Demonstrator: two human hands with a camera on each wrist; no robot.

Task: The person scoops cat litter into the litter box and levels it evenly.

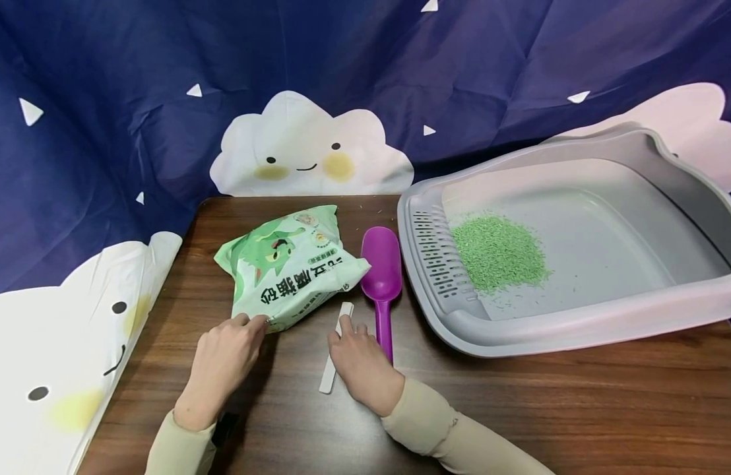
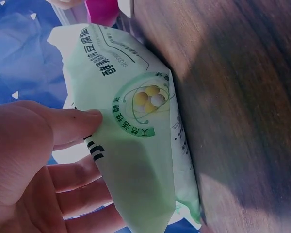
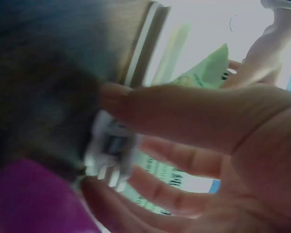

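A green and white bag of cat litter (image 1: pixel 291 267) lies on the table, its printed front facing up. My left hand (image 1: pixel 225 356) pinches the bag's near corner, the thumb on the printed side and the fingers behind it, as the left wrist view shows. A long white bag clip (image 1: pixel 328 377) lies flat between the bag and a purple scoop (image 1: pixel 381 264). Over the clip's middle, my right hand (image 1: pixel 368 366) grips it with thumb and fingers at its two sides; the right wrist view is blurred there. That hand hides part of the scoop's handle.
A grey litter box (image 1: pixel 579 335) takes up the right side of the table, with a pile of green litter pellets (image 1: pixel 499 254) at its left end beside the slotted step. A dark blue cloth (image 1: pixel 342 53) with cloud prints hangs behind the table.
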